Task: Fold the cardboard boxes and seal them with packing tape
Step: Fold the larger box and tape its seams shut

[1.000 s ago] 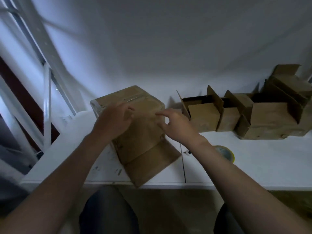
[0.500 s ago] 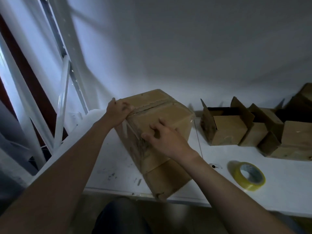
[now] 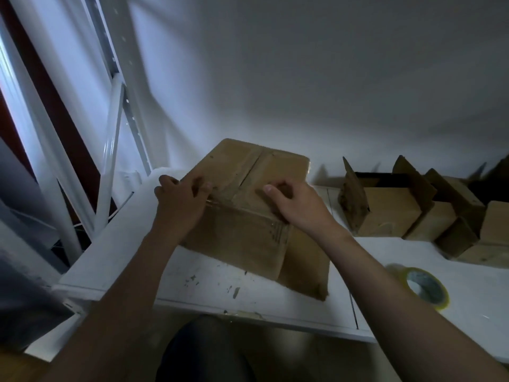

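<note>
Two hands are working on one closed cardboard box (image 3: 256,216), which is sitting on a white table (image 3: 209,288) whose top is showing dark scuffs in front of the box. Behind the box a plain white wall (image 3: 303,78) is rising, and to the left of the box a white metal frame (image 3: 113,150) is standing. The left hand (image 3: 181,202) is gripping the box's near left top edge, fingers curled over it. The right hand (image 3: 297,208) is pressing on the box's top with bent fingers; whether it is pinching anything, I cannot tell. One flap (image 3: 305,263) is lying flat on the table at the box's near right side. Right of the box, several open boxes (image 3: 385,213) are lining the wall, and a roll of tape (image 3: 425,289) is lying nearer the table's front edge. Any print on the cardboard is staying too dim to read.
</note>
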The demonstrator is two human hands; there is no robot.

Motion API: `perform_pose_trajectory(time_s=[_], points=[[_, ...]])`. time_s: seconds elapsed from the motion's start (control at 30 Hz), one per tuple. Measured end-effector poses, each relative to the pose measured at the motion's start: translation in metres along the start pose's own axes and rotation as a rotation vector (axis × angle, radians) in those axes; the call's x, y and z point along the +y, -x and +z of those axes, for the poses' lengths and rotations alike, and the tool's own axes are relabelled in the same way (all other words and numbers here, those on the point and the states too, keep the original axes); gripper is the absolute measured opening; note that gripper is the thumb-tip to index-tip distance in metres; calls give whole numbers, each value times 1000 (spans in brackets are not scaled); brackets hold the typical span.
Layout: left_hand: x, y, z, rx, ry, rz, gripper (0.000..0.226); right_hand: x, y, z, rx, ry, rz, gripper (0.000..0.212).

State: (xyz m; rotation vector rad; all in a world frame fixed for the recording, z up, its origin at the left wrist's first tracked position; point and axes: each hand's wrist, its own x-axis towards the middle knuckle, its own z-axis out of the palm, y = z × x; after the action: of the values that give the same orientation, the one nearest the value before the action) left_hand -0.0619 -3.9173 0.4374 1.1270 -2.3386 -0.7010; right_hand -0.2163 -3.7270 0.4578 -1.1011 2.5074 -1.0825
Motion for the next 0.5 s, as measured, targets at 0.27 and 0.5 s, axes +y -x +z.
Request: perform_pose_trajectory(time_s=[0.27, 0.5], points=[[25, 55, 6, -67, -203, 101, 61, 14, -14, -33, -107, 290, -95, 53], [37, 39, 1, -88, -472, 550, 80, -15, 18, 9, -257, 418, -353, 63]])
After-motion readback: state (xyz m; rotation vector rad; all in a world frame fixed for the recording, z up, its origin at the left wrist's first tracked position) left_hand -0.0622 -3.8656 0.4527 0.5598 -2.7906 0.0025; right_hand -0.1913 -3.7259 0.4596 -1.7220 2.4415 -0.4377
